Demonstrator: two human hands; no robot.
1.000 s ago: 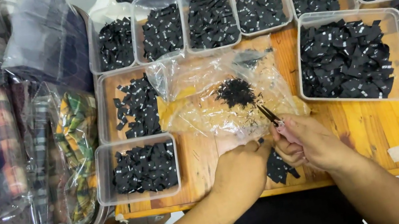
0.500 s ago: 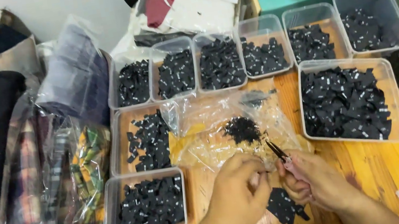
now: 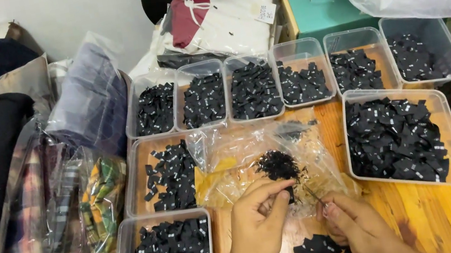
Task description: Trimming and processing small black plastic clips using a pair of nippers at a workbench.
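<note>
- Lower centre: left hand (image 3: 260, 224) pinches a small black label (image 3: 289, 194), mostly hidden by fingers.
- Right hand (image 3: 359, 227) grips thin scissors (image 3: 312, 194), hard to make out.
- Label sits over clear plastic bag (image 3: 244, 166) on the wooden surface (image 3: 435, 213).

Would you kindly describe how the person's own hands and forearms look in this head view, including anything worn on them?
Both the left hand and the right hand are bare, with no gloves, and no rings or watch show. The forearms, as far as the frame shows them, are uncovered too, so no sleeves are in view. The fingernails look short and unpainted.
</note>
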